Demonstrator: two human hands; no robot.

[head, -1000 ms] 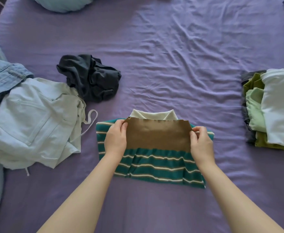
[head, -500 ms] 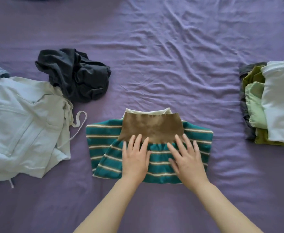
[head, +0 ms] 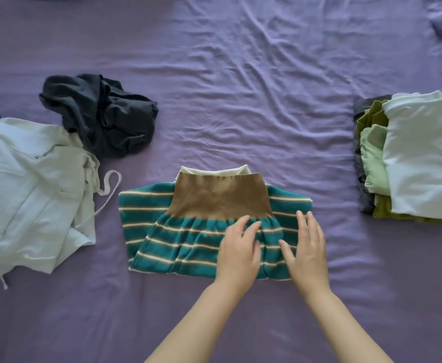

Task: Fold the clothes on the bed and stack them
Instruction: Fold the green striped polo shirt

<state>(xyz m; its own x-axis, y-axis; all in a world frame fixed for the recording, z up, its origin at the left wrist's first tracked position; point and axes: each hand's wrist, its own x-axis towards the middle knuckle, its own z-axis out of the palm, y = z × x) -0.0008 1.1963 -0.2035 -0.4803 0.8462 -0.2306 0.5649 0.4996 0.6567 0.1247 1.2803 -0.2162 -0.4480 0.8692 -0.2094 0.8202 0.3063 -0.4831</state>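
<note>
Head view:
Striped garment (head: 162,231): folded teal knit with cream stripes and a brown ribbed band, being pressed on the wrinkled purple sheet (head: 241,87).
Left hand (head: 237,251): being laid flat, fingers straight, slightly spread.
Right hand (head: 306,247): being laid flat, fingers apart.
Folded stack (head: 424,158): lying right, smooth white on top.

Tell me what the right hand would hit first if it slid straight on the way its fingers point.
The right hand lies flat on the striped top, fingers pointing up the bed. It would cross the rest of that top, then probably only bare purple sheet.
</note>
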